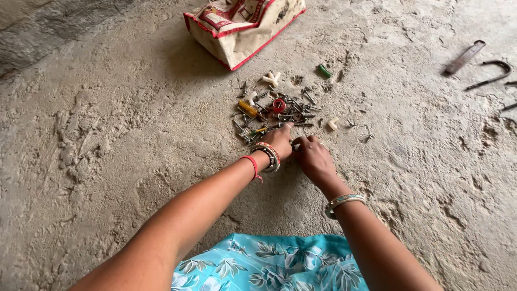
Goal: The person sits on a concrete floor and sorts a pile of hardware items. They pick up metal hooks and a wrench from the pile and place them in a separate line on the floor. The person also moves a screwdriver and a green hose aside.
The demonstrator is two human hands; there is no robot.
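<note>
On the rough floor (107, 134), the left hand (278, 141) reaches into the near edge of a pile of screws (274, 110), fingers pinching among them; what it grips I cannot tell. Just right, touching the pile, the right hand (312, 156) is curled, contents hidden. A cloth bag (242, 27) sits farther away, metal hooks (493, 73) far right.
</note>
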